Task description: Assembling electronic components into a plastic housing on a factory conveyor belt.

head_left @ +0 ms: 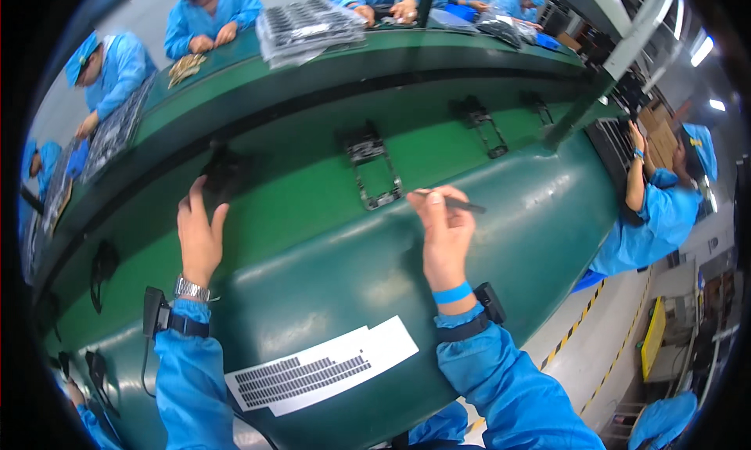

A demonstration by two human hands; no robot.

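My left hand (201, 235) is over the green conveyor belt with its thumb and fingers apart. Its fingertips are beside a blurred dark part (224, 171); I cannot tell whether they touch it. In my right hand (444, 239) is a slim black tweezers-like tool (467, 206), pinched between thumb and fingers. Just left of that hand, a black rectangular frame part (368, 162) lies on the belt. White sheets (395, 336) bearing rows of small black rectangular pieces rest on the green work surface between my forearms.
More frame parts (483, 125) sit farther right along the belt (297, 180), and a dark part (102, 270) is at left. Across the line, workers in blue surround a bagged stack of trays (305, 29). A green post (583, 109) rises at right, near another person (657, 199) handling a dark rack.
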